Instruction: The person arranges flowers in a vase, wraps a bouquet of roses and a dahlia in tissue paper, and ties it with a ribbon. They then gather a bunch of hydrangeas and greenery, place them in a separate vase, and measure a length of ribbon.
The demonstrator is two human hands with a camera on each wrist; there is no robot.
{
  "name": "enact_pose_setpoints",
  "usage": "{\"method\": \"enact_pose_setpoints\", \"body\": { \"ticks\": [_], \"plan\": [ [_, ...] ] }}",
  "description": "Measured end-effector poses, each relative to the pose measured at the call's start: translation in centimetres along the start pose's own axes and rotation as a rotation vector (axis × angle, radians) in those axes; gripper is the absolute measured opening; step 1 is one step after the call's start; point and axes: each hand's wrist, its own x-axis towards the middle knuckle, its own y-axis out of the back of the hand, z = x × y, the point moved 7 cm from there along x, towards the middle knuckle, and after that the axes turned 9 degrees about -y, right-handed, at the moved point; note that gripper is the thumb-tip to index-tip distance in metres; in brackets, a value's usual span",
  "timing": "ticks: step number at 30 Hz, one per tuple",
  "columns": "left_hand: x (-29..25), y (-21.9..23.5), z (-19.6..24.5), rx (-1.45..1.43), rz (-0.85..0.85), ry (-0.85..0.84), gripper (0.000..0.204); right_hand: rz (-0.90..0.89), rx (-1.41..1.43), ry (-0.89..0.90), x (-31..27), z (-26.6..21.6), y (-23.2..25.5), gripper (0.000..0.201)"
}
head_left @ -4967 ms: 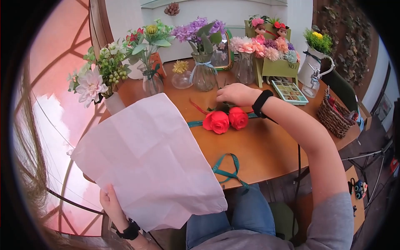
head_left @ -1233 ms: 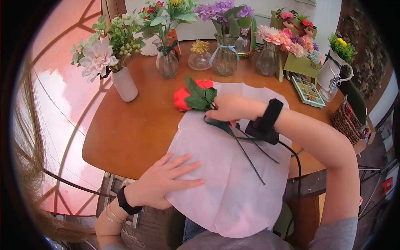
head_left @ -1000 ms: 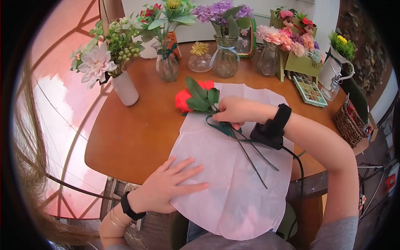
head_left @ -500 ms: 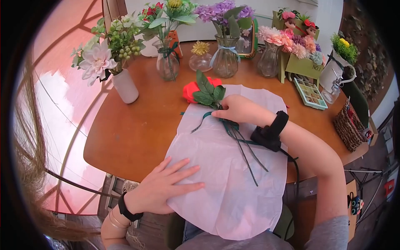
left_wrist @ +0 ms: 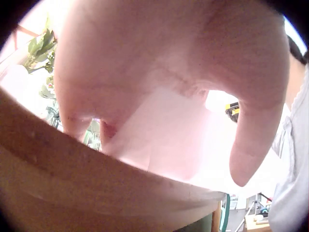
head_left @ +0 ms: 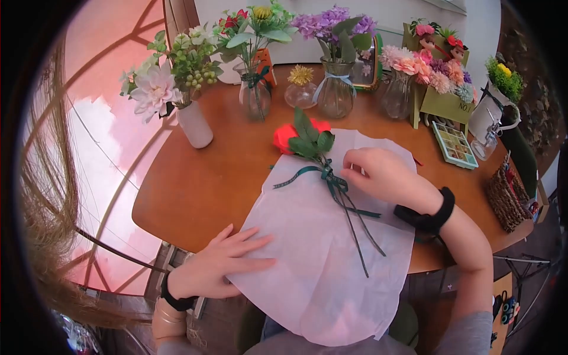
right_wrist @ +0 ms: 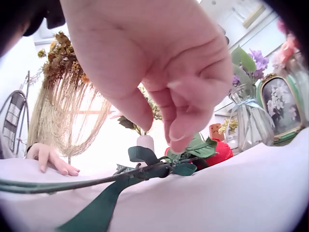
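Two red artificial roses with green leaves lie on a sheet of pale pink wrapping paper, blooms at its far left edge. Dark green ribbon is tied round their stems, its loose ends spread on the sheet. My right hand hovers just right of the knot, fingers loosely bent and holding nothing. In the right wrist view its fingertips overlap the leaves above the ribbon. With fingers spread, my left hand rests on the paper's near left edge.
Vases of flowers, including a white vase, line the back of the wooden table. At the right stand a bead box, a small glass bottle and a wicker basket. The paper hangs over the table's front edge.
The roses and ribbon went from the table onto the paper, which now lies flat. My right hand has let go of the stems and drawn slightly right; my left hand stays on the paper.
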Motion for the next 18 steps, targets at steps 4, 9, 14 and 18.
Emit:
{"method": "enact_pose_setpoints", "body": {
  "ticks": [4,9,14,18],
  "plan": [
    [-0.8,0.5,-0.1,-0.103,0.001,0.023,0.046,0.038,0.098,0.323,-2.6,-0.7,-0.5,0.023],
    [-1.1,1.7,0.5,-0.161,0.163,0.044,0.05,-0.13,0.112,0.438,-4.4,-1.5,-2.5,0.029],
    [-1.6,1.5,1.0,-0.145,0.233,0.046,0.042,-0.221,0.034,0.399,-4.4,-1.4,-3.4,0.035],
    [-1.9,1.5,1.1,-0.118,0.268,0.069,0.038,-0.228,0.013,0.369,-4.3,-1.0,-3.5,0.038]
  ]
}}
